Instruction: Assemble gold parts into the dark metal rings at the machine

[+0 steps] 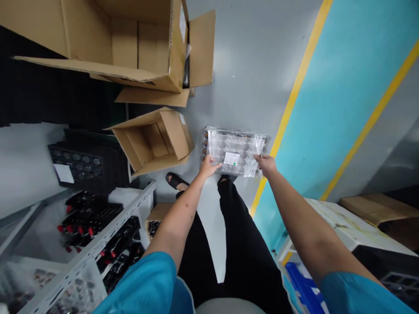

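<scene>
A plastic tray pack (pixel 236 146) wrapped in clear film is in front of me, with rows of round parts under the film. A white label (pixel 231 158) with a green dot is on its top. My left hand (pixel 209 166) grips the near left edge of the pack, thumb over the film. At the right end, my right hand (pixel 266 165) is closed, fingers bent at the film. Something thin and narrow shows at its fingers; its kind is too small to make out.
Open cardboard boxes, one large (pixel 124 43) and one smaller (pixel 153 139), stand to the left. Black trays (pixel 88 161) and a metal shelf rack (pixel 94 244) with black parts are at lower left. A yellow line (pixel 294 96) crosses the floor. A white cabinet (pixel 353 226) is at lower right.
</scene>
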A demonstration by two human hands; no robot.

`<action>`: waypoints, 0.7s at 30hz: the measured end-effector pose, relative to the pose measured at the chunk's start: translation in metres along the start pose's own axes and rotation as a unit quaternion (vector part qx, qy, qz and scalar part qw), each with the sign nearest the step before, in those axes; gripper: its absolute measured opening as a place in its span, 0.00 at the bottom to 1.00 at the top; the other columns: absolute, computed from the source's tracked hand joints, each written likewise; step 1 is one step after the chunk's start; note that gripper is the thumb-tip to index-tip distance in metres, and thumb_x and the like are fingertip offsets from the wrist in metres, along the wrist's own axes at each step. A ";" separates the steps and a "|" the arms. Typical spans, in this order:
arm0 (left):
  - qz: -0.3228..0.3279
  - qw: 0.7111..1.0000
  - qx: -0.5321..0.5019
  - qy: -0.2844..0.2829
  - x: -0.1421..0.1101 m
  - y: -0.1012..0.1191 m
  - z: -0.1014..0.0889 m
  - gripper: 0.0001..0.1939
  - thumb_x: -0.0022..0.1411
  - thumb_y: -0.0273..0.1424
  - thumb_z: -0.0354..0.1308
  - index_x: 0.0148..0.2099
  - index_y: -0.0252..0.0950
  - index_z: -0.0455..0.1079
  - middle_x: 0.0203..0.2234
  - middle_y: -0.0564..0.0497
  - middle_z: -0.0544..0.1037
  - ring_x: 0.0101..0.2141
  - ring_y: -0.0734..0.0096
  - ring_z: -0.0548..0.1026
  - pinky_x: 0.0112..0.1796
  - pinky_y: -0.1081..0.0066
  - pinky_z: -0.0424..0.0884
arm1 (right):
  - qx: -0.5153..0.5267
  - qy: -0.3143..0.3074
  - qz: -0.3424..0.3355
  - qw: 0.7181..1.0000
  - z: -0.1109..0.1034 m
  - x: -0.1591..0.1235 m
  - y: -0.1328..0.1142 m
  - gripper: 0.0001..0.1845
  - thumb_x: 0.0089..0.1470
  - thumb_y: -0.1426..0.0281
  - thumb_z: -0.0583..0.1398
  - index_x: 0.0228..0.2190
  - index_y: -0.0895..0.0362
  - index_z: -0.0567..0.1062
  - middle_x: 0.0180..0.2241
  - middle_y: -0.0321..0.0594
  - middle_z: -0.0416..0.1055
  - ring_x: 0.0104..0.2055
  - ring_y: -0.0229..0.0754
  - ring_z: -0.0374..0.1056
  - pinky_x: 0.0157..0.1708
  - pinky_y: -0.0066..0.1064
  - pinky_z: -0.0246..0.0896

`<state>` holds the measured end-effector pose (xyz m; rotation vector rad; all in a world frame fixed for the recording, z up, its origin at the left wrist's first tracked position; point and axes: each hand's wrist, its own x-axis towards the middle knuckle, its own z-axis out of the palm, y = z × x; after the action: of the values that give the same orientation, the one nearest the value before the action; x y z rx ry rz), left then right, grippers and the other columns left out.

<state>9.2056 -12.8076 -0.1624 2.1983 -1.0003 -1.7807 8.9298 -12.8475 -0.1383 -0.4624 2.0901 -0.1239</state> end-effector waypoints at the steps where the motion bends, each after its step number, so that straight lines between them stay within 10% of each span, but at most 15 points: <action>1: -0.006 1.000 -0.003 0.003 0.002 -0.003 0.001 0.26 0.57 0.31 0.72 0.56 0.36 0.70 0.50 0.42 0.82 0.50 0.60 0.79 0.54 0.64 0.73 | -0.017 -0.006 -0.006 1.000 0.000 0.003 0.003 0.10 0.56 0.68 0.65 0.37 0.62 0.79 0.23 0.34 0.66 0.24 0.34 0.60 0.22 0.24 0.57; 6: 0.003 0.998 0.035 0.049 -0.004 -0.024 0.003 0.31 0.62 0.32 0.69 0.65 0.35 0.66 0.62 0.38 0.75 0.61 0.56 0.74 0.61 0.61 0.68 | -0.149 -0.017 -0.026 0.988 -0.009 0.013 0.034 0.18 0.66 0.62 0.57 0.45 0.62 0.80 0.36 0.47 0.78 0.36 0.44 0.72 0.34 0.29 0.66; 10: -0.049 0.978 0.200 -0.022 -0.067 -0.053 -0.009 0.26 0.73 0.32 0.57 0.69 0.34 0.62 0.66 0.39 0.71 0.65 0.63 0.70 0.64 0.66 0.64 | -0.255 -0.037 -0.029 0.966 -0.031 -0.013 0.080 0.20 0.69 0.64 0.52 0.47 0.60 0.81 0.45 0.52 0.79 0.51 0.51 0.73 0.49 0.33 0.66; 16: -0.086 0.925 0.329 -0.170 -0.201 -0.099 -0.053 0.12 0.61 0.29 0.66 0.48 0.32 0.79 0.51 0.36 0.83 0.59 0.47 0.76 0.61 0.55 0.67 | -0.334 -0.154 0.046 0.929 -0.070 -0.117 0.178 0.26 0.68 0.61 0.54 0.21 0.59 0.77 0.27 0.54 0.77 0.42 0.53 0.77 0.43 0.34 0.67; 21: 0.004 0.886 0.389 -0.251 -0.225 -0.092 -0.093 0.17 0.67 0.38 0.60 0.54 0.39 0.78 0.54 0.45 0.82 0.57 0.59 0.77 0.60 0.65 0.67 | -0.290 -0.174 0.087 0.937 -0.078 -0.243 0.259 0.29 0.70 0.64 0.51 0.17 0.56 0.71 0.29 0.53 0.79 0.39 0.51 0.79 0.42 0.34 0.67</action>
<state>9.3095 -12.6356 0.0028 2.0705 -2.1503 -2.2827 8.9073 -12.5252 0.0283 -0.5931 1.7788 0.6536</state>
